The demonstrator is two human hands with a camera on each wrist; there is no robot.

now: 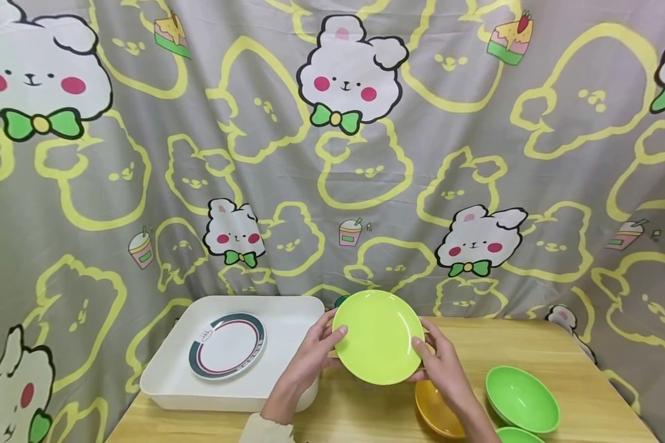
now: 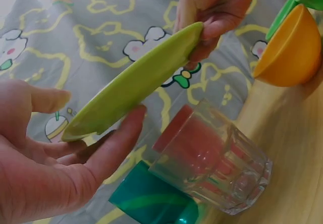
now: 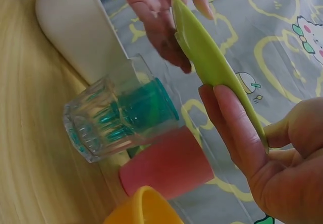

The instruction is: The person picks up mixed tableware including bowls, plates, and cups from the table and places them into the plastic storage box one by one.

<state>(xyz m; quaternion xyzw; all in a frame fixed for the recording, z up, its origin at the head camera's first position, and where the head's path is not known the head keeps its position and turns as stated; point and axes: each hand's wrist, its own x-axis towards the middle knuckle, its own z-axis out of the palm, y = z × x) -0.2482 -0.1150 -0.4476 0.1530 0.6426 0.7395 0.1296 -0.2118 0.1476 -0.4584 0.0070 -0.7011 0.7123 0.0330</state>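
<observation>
Both hands hold a lime-green plate (image 1: 378,338) up over the table, its face tilted toward the head camera. At its left edge is my left hand (image 1: 313,354), thumb over the face and fingers behind. My right hand (image 1: 443,363) grips the opposite edge, thumb in front and fingers spread against the underside, as the right wrist view shows. Below the plate stand a clear glass tumbler (image 2: 227,163), a teal cup (image 2: 154,196) and a red cup (image 3: 169,163). The plate hides most of these cups in the head view.
A white plate with a dark green rim (image 1: 229,347) lies in the white tub (image 1: 227,403) at the left. To the right on the wooden table (image 1: 587,394) are an orange bowl (image 1: 438,412), a green bowl (image 1: 523,400) and another green one. A patterned curtain (image 1: 288,178) hangs behind.
</observation>
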